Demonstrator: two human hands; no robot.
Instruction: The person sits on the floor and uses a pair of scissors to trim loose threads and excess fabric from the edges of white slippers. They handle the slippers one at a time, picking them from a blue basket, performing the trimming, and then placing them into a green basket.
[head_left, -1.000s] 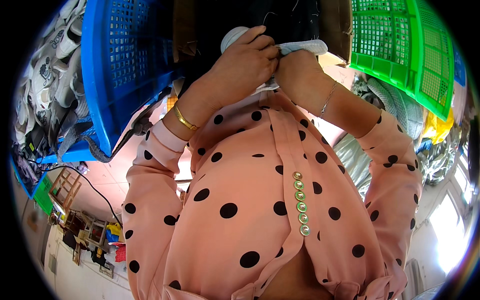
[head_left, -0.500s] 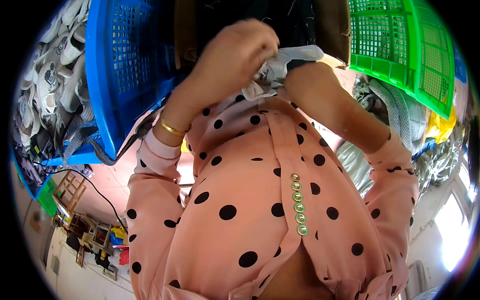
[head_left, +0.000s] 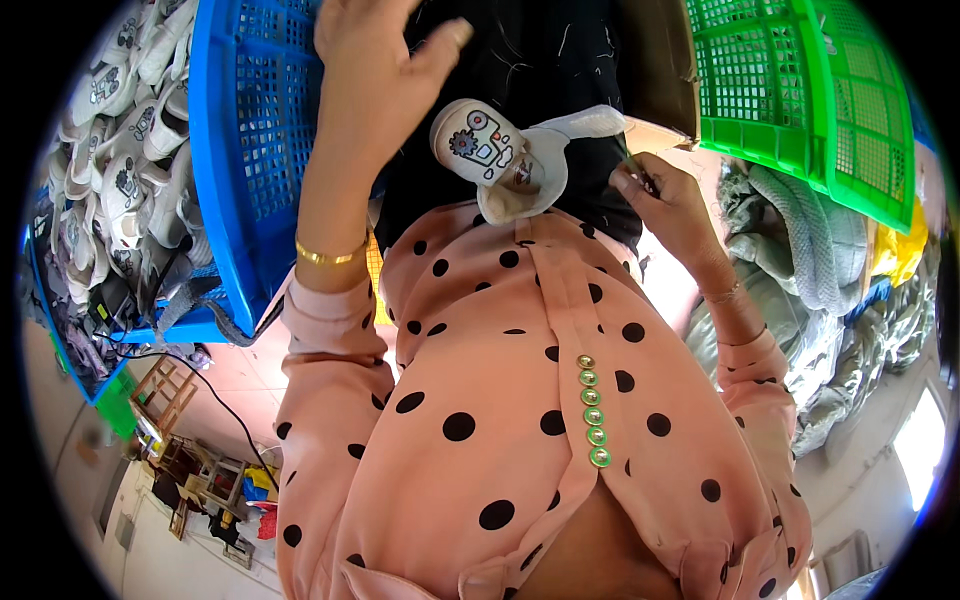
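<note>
A small pale child's shoe point(head_left: 477, 137) with a cartoon vehicle print on its toe lies on my lap, over dark trousers point(head_left: 400, 200). Its opening faces up, and a light strap sticks out to the right. Above and left of the shoe is my left hand point(head_left: 375, 70), open, thumb held apart and nothing in it; its fingertips run out of the picture. To the shoe's right, clear of it, my right hand point(head_left: 672, 205) is closed in a pinch. Something small and dark shows between its fingers, too small to name.
A blue plastic crate point(head_left: 265, 130) stands at the left, near a heap of similar pale shoes point(head_left: 125, 170). On the right are a green crate point(head_left: 765, 95), a cardboard box point(head_left: 660, 65) and grey cloth pieces point(head_left: 795, 235). A black cable point(head_left: 215, 390) hangs at lower left.
Both hands have come away from the shoe, which now rests on my lap. My left hand moved up and left and opened; my right moved to the right.
</note>
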